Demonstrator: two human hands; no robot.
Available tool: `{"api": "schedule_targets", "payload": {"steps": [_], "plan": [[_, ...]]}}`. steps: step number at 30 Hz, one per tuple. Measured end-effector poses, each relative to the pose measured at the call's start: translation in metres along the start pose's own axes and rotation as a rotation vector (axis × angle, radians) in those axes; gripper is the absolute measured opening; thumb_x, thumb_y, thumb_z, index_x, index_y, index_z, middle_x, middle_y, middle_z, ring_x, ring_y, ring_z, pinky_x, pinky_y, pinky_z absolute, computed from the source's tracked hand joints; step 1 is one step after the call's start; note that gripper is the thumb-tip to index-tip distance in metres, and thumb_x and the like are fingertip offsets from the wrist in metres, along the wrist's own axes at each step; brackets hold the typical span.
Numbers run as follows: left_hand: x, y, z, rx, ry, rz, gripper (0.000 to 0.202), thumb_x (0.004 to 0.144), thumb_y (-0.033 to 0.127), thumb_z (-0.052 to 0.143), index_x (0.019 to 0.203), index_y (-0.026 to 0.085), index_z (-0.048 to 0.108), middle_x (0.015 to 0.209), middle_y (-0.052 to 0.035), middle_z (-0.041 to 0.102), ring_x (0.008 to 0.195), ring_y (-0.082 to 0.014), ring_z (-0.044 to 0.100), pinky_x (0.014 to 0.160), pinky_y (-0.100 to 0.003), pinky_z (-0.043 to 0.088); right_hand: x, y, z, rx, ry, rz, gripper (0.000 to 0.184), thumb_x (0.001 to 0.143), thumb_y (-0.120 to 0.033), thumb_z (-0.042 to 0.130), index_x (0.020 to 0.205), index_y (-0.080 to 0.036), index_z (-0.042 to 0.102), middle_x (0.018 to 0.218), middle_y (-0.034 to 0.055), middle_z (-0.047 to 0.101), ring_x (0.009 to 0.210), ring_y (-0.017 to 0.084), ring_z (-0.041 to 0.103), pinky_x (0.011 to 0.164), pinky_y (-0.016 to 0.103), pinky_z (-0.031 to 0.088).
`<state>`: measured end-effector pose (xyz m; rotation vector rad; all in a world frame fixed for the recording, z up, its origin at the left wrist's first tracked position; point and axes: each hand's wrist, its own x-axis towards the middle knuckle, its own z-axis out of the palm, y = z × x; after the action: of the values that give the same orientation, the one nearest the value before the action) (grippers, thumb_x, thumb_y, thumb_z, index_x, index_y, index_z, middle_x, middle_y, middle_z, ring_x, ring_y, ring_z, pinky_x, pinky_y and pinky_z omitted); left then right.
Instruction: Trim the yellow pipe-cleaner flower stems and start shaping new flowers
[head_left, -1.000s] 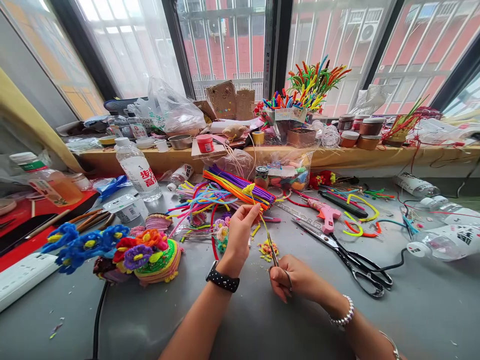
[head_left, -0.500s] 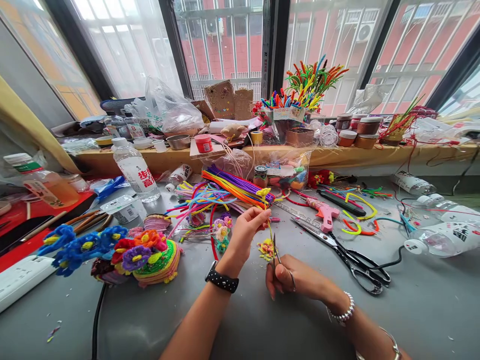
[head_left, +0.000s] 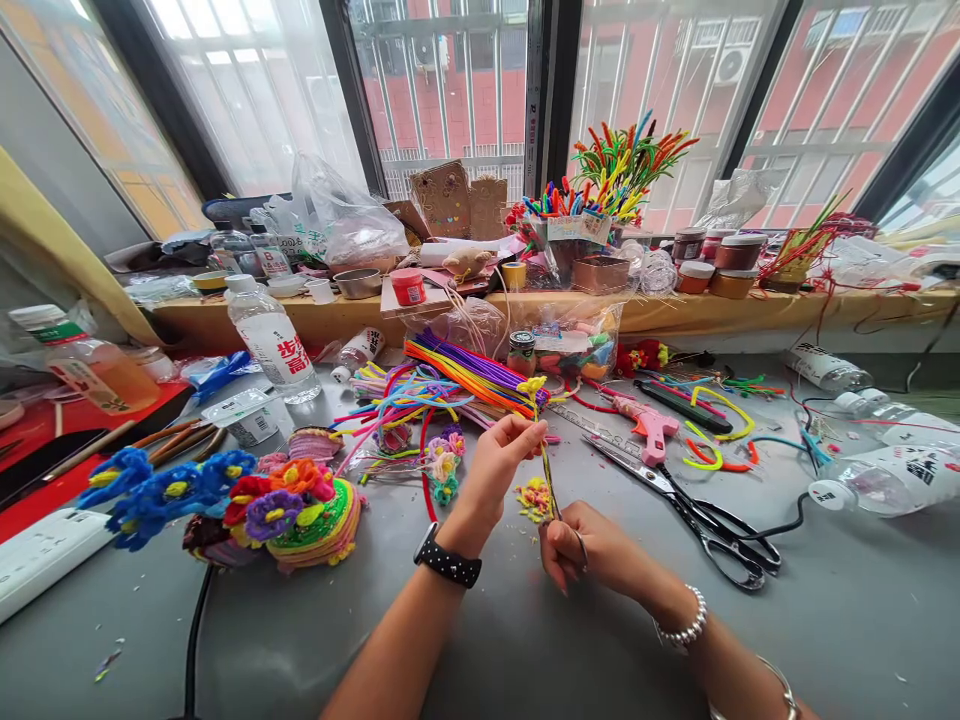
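Observation:
My left hand (head_left: 499, 465) pinches a yellow pipe cleaner (head_left: 532, 388) between thumb and fingertips. Its looped, twisted head sticks up above the fingers and its stem runs downward. Small scissors (head_left: 553, 488) are in my right hand (head_left: 581, 548), fingers wrapped round the handles, blades pointing up along the stem. The blades look close together; whether they touch the stem I cannot tell. Behind them a little pile of yellow and pink fuzz trimmings (head_left: 531, 498) lies on the grey table (head_left: 480, 650). A bundle of purple, orange and yellow pipe cleaners (head_left: 472, 372) lies beyond my left hand.
To the left sit fuzzy flowers (head_left: 274, 510) and a water bottle (head_left: 271, 340). Large black-handled scissors (head_left: 697, 520), a pink glue gun (head_left: 649, 425) and plastic bottles (head_left: 892, 478) lie on the right. A cluttered wooden sill (head_left: 345, 318) runs along the back.
The scissor blades, apart earlier, are now closer together and lie along the stem. My right hand has risen slightly, and my left hand has shifted a little to the right with the pipe cleaner.

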<state>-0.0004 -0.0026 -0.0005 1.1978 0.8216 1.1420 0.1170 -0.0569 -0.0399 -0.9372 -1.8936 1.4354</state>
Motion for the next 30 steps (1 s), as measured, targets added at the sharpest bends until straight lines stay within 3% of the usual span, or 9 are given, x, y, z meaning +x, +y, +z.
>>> {"api": "schedule_targets", "payload": {"steps": [9,18,30], "plan": [[0.001,-0.001,-0.001,-0.046,0.052,0.020,0.020,0.063,0.032,0.059,0.060,0.015,0.051,0.057,0.0038,0.046,0.055,-0.0058,0.039,0.056,-0.019,0.031,0.000,0.006,0.001,0.041,0.028,0.067,0.066,0.069,-0.067,0.030,0.034,-0.013,0.045,0.030,-0.0032,0.032,0.031,0.004,0.029,0.035,0.019,0.023],[0.001,0.000,-0.003,-0.040,0.038,0.018,0.018,0.064,0.031,0.060,0.060,0.015,0.052,0.058,0.0039,0.046,0.055,-0.0055,0.039,0.057,-0.019,0.031,-0.004,-0.012,0.000,-0.148,-0.054,-0.010,0.080,0.066,-0.072,0.010,0.050,-0.009,0.056,0.044,-0.0010,0.038,0.042,0.006,0.036,0.041,0.019,0.028],[0.000,-0.004,0.001,-0.013,0.041,0.014,0.020,0.062,0.034,0.060,0.060,0.015,0.052,0.057,0.0040,0.047,0.053,-0.0056,0.039,0.054,-0.020,0.031,-0.002,-0.006,0.000,-0.103,-0.043,-0.097,0.073,0.071,-0.068,0.015,0.046,-0.011,0.052,0.047,-0.0018,0.036,0.045,0.007,0.034,0.043,0.020,0.027]]}}
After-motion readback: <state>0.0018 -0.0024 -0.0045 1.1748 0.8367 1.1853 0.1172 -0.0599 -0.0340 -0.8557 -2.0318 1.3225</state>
